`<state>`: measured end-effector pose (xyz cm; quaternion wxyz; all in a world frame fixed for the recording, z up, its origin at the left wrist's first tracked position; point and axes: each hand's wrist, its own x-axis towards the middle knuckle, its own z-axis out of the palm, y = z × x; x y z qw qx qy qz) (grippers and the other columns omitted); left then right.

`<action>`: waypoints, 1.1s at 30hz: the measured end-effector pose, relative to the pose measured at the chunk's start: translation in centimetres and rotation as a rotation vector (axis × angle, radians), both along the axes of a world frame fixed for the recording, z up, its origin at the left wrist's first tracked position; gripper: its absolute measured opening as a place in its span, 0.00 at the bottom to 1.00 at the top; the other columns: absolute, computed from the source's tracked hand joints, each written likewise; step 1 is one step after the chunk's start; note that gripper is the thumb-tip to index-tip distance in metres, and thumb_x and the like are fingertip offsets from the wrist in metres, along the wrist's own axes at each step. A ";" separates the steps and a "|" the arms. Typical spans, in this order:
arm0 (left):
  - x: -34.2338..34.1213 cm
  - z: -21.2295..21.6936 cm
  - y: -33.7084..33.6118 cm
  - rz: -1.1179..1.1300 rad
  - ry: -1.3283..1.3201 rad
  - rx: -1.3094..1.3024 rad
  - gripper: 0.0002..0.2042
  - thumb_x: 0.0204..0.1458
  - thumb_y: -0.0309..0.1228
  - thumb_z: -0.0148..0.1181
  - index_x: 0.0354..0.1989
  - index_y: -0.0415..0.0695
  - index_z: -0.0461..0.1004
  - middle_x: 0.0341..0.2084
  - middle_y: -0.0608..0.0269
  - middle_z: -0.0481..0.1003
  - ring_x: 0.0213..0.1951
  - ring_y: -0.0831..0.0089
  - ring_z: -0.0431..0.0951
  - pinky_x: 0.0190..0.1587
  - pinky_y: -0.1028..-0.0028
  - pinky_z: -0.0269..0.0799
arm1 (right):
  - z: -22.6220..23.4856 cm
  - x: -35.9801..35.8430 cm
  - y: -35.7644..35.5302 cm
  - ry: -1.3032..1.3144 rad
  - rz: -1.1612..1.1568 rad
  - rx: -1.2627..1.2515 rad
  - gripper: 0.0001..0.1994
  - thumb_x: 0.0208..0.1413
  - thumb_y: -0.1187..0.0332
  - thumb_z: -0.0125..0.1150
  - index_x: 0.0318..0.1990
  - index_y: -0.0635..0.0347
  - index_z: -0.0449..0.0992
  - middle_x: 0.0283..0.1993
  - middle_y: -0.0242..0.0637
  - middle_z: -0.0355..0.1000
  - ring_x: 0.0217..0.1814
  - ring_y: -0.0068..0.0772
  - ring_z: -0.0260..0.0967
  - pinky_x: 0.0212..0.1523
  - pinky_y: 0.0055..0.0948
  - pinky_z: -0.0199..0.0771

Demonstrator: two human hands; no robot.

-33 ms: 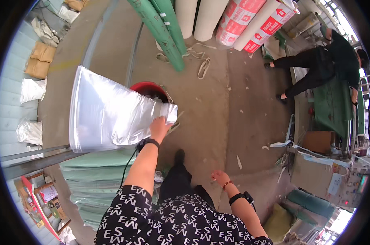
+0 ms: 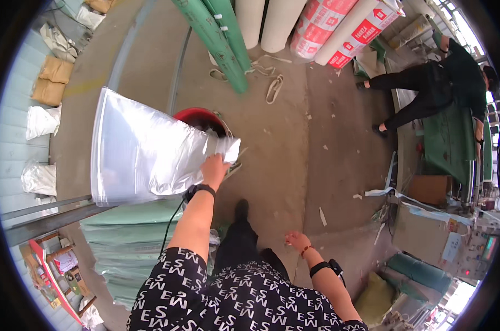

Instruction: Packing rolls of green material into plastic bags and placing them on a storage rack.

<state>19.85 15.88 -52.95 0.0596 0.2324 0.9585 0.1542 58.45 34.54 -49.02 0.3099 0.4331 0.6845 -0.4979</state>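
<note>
Narrow end of the shiny clear plastic film [image 2: 145,151] is gripped in the L hand [image 2: 212,170], fingers closed on it, w/ a dark band worn at the wrist. The R hand [image 2: 298,240] is held well apart, over bare floor [image 2: 277,165], fingers loosely open & half bent. The film is spread out to the L, its wide end farthest from the grip; its near edge is seen across the far edge of the green pack stack [image 2: 128,237], but whether they touch can't be told. A red bucket [image 2: 190,114] is partly hidden by the film, its far rim showing. Farther out, a strap loop [image 2: 274,89] is seen nr the far edge of the floor, where green rolls [image 2: 208,44], cream rolls [image 2: 280,27] & red-and-white rolls [image 2: 323,27] are stood. White sacks [image 2: 39,179] are lined along the floor's L edge; at its R edge a co-worker [image 2: 440,83] in dark clothes is seen beside a green sheet [image 2: 445,140].
</note>
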 end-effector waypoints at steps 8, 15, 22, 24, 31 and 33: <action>-1.7 1.0 -1.7 -0.121 -0.116 0.105 0.07 0.49 0.33 0.58 0.27 0.43 0.74 0.29 0.56 0.75 0.35 0.56 0.76 0.34 0.59 0.71 | -0.5 6.8 -0.6 -0.023 -0.117 -0.069 0.15 0.49 0.60 0.54 0.43 0.54 0.78 0.36 0.40 0.77 0.38 0.38 0.75 0.39 0.32 0.73; -1.7 7.1 -4.2 0.169 -0.560 0.563 0.08 0.55 0.31 0.54 0.35 0.41 0.78 0.29 0.60 0.78 0.31 0.71 0.77 0.35 0.71 0.71 | -0.6 2.8 0.5 0.004 0.090 0.075 0.17 0.51 0.60 0.54 0.44 0.60 0.77 0.35 0.43 0.77 0.39 0.37 0.76 0.41 0.30 0.73; -0.5 15.6 -8.2 0.193 -1.073 1.068 0.09 0.58 0.31 0.53 0.34 0.38 0.76 0.27 0.65 0.76 0.31 0.78 0.74 0.39 0.77 0.69 | 12.0 -14.5 -3.9 0.407 -0.063 -0.019 0.29 0.51 0.54 0.64 0.57 0.61 0.68 0.52 0.45 0.72 0.56 0.42 0.70 0.55 0.37 0.68; 0.1 17.0 -8.3 0.169 -1.131 1.146 0.09 0.58 0.31 0.53 0.35 0.38 0.76 0.28 0.65 0.76 0.32 0.78 0.74 0.40 0.77 0.69 | 12.0 -17.9 -5.3 0.712 0.019 0.132 0.36 0.50 0.53 0.65 0.63 0.64 0.60 0.59 0.50 0.67 0.63 0.45 0.63 0.59 0.37 0.64; 2.3 21.3 -10.5 0.141 -1.219 1.219 0.10 0.59 0.31 0.53 0.40 0.35 0.74 0.33 0.62 0.76 0.36 0.74 0.75 0.44 0.74 0.71 | 15.5 -27.2 -8.4 0.711 -0.189 -0.417 0.28 0.54 0.58 0.63 0.58 0.66 0.66 0.53 0.40 0.70 0.56 0.30 0.65 0.55 0.27 0.63; 2.2 21.9 -12.3 0.171 -1.171 1.263 0.11 0.59 0.30 0.52 0.42 0.35 0.74 0.33 0.62 0.76 0.37 0.74 0.75 0.45 0.73 0.71 | 14.4 -27.4 -8.0 0.616 -0.436 -0.478 0.14 0.57 0.64 0.58 0.45 0.64 0.76 0.40 0.33 0.74 0.44 0.23 0.69 0.47 0.22 0.66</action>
